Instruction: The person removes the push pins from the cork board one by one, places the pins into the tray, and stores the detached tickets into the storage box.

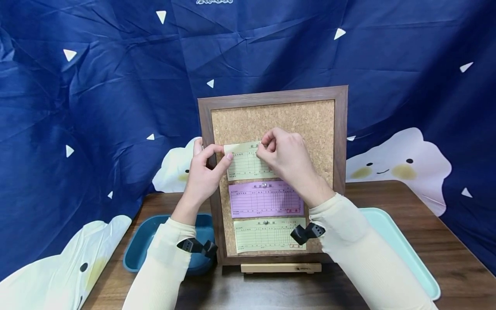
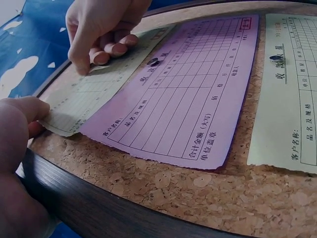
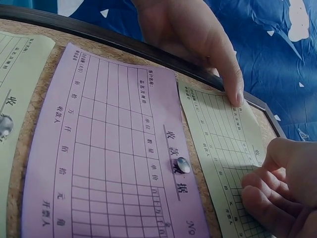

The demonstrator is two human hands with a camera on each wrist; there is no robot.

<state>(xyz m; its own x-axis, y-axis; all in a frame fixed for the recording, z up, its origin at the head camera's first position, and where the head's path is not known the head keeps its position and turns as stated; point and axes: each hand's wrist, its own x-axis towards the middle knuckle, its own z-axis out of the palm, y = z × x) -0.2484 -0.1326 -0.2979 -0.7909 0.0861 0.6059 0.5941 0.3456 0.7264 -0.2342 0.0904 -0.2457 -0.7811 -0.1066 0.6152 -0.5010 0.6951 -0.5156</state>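
A pale green receipt slip (image 1: 244,165) lies against the upper part of a framed cork board (image 1: 275,118). My left hand (image 1: 205,170) pinches its left edge, the thumb on the paper's front. At the slip's top middle, my right hand (image 1: 288,153) brings thumb and forefinger together; the small thing between the fingertips is hidden. Below, a purple receipt slip (image 1: 267,200) is fixed by a silver pushpin (image 3: 183,165). The lowest green receipt slip (image 1: 269,237) also has a silver pushpin (image 1: 266,222) at its top.
The board leans on a wooden stand (image 1: 280,268) on a dark brown table (image 1: 407,198). A blue bin (image 1: 141,241) stands left of it, partly behind my left arm. A mint tray (image 1: 410,254) lies to the right, partly under my right sleeve. Blue cloth (image 1: 116,107) hangs behind.
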